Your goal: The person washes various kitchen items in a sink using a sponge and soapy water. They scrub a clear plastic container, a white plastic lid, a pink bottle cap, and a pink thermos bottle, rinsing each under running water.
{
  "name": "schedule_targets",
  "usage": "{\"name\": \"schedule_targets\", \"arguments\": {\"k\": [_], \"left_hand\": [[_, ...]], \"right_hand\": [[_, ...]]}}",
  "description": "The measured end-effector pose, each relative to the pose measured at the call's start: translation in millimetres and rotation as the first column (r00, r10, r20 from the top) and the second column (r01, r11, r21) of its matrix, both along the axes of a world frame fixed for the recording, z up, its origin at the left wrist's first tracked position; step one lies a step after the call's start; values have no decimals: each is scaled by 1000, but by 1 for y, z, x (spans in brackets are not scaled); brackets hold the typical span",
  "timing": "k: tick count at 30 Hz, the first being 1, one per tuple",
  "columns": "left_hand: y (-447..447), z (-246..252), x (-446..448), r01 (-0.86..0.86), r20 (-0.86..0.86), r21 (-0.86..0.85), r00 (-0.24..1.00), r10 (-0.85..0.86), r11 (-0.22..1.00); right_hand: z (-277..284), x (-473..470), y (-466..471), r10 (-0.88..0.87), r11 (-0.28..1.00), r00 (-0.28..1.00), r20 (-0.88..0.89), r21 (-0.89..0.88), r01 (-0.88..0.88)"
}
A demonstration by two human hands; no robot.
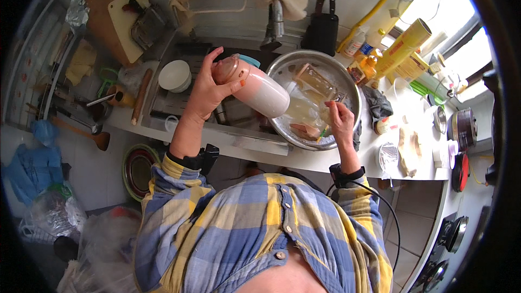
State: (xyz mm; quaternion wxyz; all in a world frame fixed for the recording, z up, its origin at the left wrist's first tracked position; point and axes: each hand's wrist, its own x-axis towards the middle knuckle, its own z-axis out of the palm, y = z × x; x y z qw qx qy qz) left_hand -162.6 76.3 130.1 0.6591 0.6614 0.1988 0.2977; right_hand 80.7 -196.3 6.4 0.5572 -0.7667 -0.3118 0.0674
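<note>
My left hand (207,85) grips a pink-and-white bottle (264,91) around its neck end. The bottle is tilted, its white end pointing down to the right towards a steel basin (355,89) of cloudy, sudsy water. A light-blue rounded thing (249,61) shows just behind the bottle. Over the right side of the basin is my right hand (341,120), its fingers curled together; whether they pinch something is not clear. Lying in the water are a clear rectangular container (315,79) and a pinkish-brown piece (304,130) near the front rim.
A white bowl (175,75) stands in the sink area at left, below the faucet (277,18). A black knife block (320,32) holds knives behind the basin. Bottles (366,65) and a dark cloth (377,103) lie to its right. A wooden rolling pin (141,97) rests at left.
</note>
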Motion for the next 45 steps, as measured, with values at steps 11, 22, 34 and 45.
{"name": "schedule_targets", "arguments": {"k": [11,22,34,45], "left_hand": [[-64,2,38,77,-55,165,996,-69,983],[-104,0,74,45,-47,371,998,-29,927],[-125,-55,64,380,145,-754,892,-429,536],[-112,-79,59,449,323,-842,863,-388,300]], "right_hand": [[24,-13,8,298,939,949,106,-208,-272],[81,-70,38,415,891,906,-82,238,-387],[70,-56,30,540,785,748,-386,552,-282],[85,-35,31,598,698,747,-290,647,-308]]}}
